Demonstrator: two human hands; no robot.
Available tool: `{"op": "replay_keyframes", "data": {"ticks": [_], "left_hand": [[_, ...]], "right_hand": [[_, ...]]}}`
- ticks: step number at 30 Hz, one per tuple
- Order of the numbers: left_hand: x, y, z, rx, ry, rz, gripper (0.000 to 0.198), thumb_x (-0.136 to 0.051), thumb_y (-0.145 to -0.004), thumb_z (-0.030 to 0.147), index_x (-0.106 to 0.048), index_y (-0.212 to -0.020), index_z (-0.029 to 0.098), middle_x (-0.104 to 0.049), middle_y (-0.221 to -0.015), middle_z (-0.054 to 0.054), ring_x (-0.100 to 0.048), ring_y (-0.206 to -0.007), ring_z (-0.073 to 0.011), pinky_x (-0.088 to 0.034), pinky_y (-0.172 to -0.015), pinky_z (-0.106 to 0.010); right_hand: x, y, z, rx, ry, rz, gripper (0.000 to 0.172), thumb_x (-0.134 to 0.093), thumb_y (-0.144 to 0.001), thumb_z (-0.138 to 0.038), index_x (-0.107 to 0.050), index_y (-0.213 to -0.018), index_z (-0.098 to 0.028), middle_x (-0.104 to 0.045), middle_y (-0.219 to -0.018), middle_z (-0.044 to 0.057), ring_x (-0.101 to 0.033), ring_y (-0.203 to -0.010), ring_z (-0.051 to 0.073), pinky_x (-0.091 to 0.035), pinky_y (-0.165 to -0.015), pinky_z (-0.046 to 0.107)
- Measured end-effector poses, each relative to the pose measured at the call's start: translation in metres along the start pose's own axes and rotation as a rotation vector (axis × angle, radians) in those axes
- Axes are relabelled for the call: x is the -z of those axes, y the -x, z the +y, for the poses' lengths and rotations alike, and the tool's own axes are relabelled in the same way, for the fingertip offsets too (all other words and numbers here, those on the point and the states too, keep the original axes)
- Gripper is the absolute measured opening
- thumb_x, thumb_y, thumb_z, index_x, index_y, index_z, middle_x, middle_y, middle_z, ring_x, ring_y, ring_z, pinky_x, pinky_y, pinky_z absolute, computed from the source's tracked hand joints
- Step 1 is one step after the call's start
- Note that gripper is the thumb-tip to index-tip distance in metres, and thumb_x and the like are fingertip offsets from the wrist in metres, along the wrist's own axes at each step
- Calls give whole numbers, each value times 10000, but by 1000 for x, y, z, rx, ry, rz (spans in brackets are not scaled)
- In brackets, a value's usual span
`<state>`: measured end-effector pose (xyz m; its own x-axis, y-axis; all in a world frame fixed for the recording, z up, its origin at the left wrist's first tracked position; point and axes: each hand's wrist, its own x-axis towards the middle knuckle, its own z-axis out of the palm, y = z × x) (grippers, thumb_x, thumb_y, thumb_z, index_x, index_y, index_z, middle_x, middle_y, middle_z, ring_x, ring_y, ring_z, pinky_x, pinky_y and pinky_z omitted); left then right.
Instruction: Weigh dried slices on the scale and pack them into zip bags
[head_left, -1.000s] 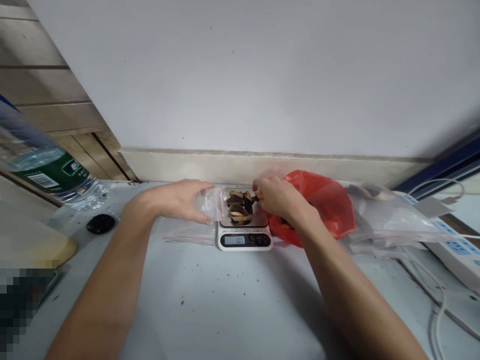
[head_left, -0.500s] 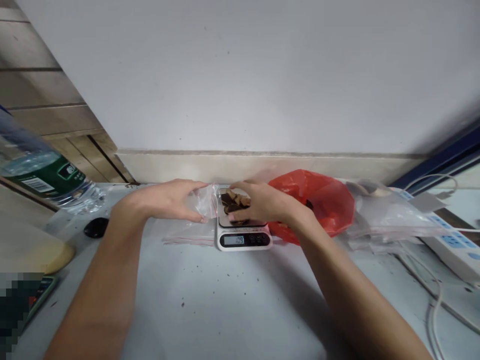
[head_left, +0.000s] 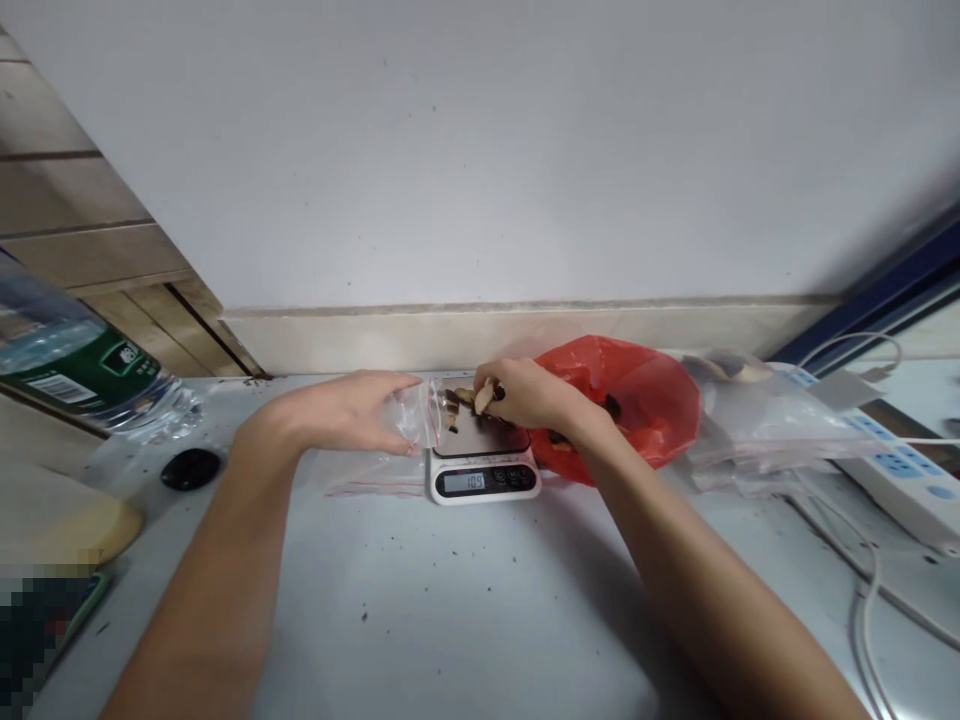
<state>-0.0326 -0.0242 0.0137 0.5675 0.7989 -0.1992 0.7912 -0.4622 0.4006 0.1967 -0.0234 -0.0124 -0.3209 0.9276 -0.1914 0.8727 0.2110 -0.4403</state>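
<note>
My left hand (head_left: 364,412) grips a small clear zip-lock bag (head_left: 420,412), its mouth turned toward the kitchen scale (head_left: 485,482). Pinched in the fingers of my right hand (head_left: 525,393) are brown dried slices (head_left: 484,396), held low over the scale's plate; their exact kind is unclear. A few more slices (head_left: 451,402) lie by the bag's mouth at the plate's left side. The scale's display (head_left: 465,483) shows digits like 109; a decimal point is hard to make out. Right of the scale sits an open red plastic bag (head_left: 660,410) with dark pieces inside.
Flat zip-lock bags (head_left: 367,475) lie left of the scale, and more clear bags (head_left: 772,420) are piled at right beside a white power strip (head_left: 900,490) and cables. A water bottle (head_left: 90,365) leans in at left near a black round lid (head_left: 191,468). A wall stands behind.
My right hand has shifted slightly right and up, its fingers closing on slices. The heap on the plate has been gathered up, baring more of the plate. My left hand still holds the bag.
</note>
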Motion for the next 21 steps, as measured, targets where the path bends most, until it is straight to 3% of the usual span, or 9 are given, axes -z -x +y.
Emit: {"op": "replay_keyframes", "data": {"ticks": [3, 7, 15, 21], "left_hand": [[-1, -1, 3, 59, 34, -107, 693, -697, -723, 570, -646, -1349, 278, -709, -1402, -76, -664, -1256, -328, -520, -983, -354], [-1, -2, 7, 58, 91, -138, 668, -686, -743, 555, -642, -1356, 293, -729, -1363, -63, -677, -1225, -324, -523, -975, -371], [-5, -7, 12, -22, 129, -88, 653, -715, -795, 560, -607, -1369, 269, -705, -1388, -82, -672, -1217, -310, -503, -998, -365], [1, 0, 12, -15, 145, -36, 646, -681, -841, 612, -602, -1389, 279, -701, -1406, -81, -671, -1242, -313, -519, -955, -346]], "right_hand": [[3, 0, 4, 15, -41, -21, 204, -586, -827, -42, -725, -857, -189, -753, -796, 42, -635, -657, 148, -418, -576, 236], [14, 5, 5, 62, -102, -1, 185, -631, -804, -30, -704, -811, -200, -766, -871, 22, -675, -760, 149, -462, -651, 225], [16, 19, -14, 220, -179, 203, 169, -686, -807, -63, -748, -866, -209, -766, -861, 6, -685, -784, 157, -492, -678, 253], [10, 16, -18, 464, -450, 211, 93, -742, -853, -200, -761, -943, -206, -786, -1114, 60, -748, -961, 196, -589, -807, 310]]}}
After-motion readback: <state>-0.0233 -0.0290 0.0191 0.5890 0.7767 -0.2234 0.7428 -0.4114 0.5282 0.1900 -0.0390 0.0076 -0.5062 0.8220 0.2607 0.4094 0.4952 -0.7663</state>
